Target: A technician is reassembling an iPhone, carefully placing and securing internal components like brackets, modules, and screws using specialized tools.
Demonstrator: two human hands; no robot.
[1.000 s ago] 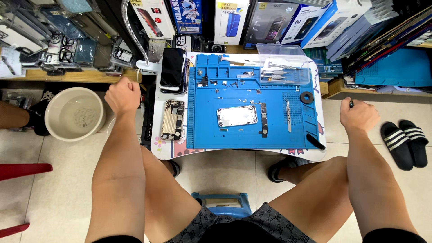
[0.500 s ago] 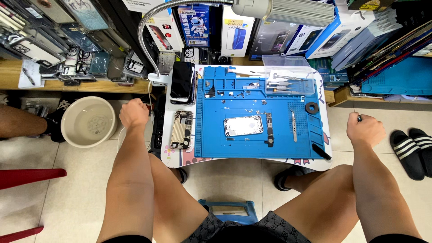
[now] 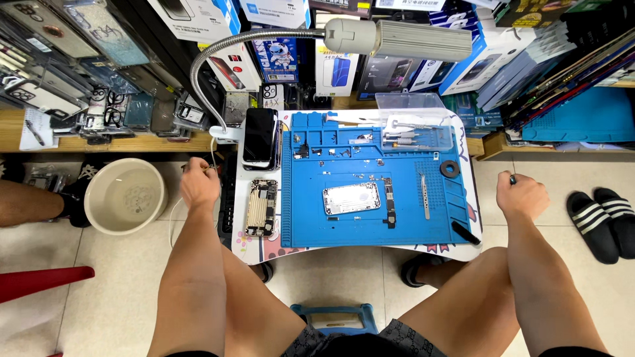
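My left hand (image 3: 200,186) hovers left of the small white table (image 3: 463,142), fingers closed, pinching what looks like a thin white cable (image 3: 173,221) that loops down beside my forearm. My right hand (image 3: 522,196) is a fist to the right of the table, and the dark tip of a small tool (image 3: 512,178) pokes out of it. On the blue repair mat (image 3: 311,228) lie a silver phone plate (image 3: 352,198), a narrow circuit board (image 3: 389,211), tweezers (image 3: 424,195) and a black tape ring (image 3: 450,168). An opened phone shell (image 3: 262,208) lies left of the mat.
A black phone (image 3: 260,135) rests at the table's back left under a gooseneck lamp (image 3: 397,38). A clear tray of screwdrivers (image 3: 417,132) sits at the back. Cream bucket (image 3: 126,195) and another person's leg (image 3: 26,201) left; black sandals (image 3: 602,221) right; blue stool (image 3: 334,317) below.
The view has tilted, so the table sits lower in frame and the lamp head has come into sight. Both hands stay closed on either side of the table.
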